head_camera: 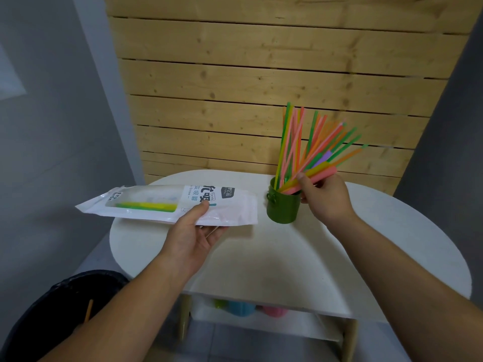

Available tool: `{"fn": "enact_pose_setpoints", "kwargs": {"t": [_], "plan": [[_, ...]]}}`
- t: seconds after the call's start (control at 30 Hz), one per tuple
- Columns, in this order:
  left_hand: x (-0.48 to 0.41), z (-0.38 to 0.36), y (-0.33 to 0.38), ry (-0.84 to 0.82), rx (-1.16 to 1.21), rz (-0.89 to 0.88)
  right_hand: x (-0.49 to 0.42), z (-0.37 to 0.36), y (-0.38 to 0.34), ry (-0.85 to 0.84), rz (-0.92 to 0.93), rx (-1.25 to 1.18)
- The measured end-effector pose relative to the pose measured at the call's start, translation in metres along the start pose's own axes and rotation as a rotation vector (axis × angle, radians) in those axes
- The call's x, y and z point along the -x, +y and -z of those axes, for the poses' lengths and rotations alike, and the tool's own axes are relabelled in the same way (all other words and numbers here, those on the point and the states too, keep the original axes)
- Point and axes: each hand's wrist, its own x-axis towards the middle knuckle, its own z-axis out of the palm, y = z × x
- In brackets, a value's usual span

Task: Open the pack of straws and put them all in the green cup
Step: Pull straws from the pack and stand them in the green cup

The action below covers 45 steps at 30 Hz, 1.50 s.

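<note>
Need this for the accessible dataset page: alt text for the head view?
A person's right hand feeds a bunch of colourful straws into a green cup on a white round table. The left hand holds the white straw pack level, a few straws still inside.

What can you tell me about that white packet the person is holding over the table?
The straw packet is a long, flat pouch of glossy white plastic with a clear window and printed Chinese characters plus the word "Straw". Through the window a few yellow and green straws remain inside. It lies nearly level above the round white table, one end jutting past the table's left edge. The left hand holds it from below, thumb on top. It sits left of the green cup, apart from it.
</note>
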Motion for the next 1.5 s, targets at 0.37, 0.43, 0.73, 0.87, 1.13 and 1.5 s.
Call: {"fn": "enact_pose_setpoints", "kwargs": {"t": [0.37,0.43,0.73,0.87,1.13,1.5], "plan": [[0.000,-0.001,-0.001,-0.019,-0.006,0.002,-0.017,0.008,-0.004,0.000,-0.005,0.092],[0.000,-0.001,-0.002,-0.018,-0.010,0.005,-0.019,0.007,-0.003,-0.023,-0.020,0.091],[-0.002,0.001,-0.001,-0.021,-0.014,0.009,-0.019,0.006,0.005,-0.076,-0.156,-0.181],[-0.001,0.001,-0.001,-0.038,-0.024,0.003,-0.016,0.010,0.010,-0.020,-0.213,-0.252],[0.001,-0.003,-0.001,-0.088,-0.110,-0.019,0.017,0.007,0.007,-0.090,-0.481,-0.094],[0.008,-0.013,-0.001,-0.200,-0.400,-0.169,0.072,-0.036,-0.013,-0.349,-0.882,-0.791]]}}
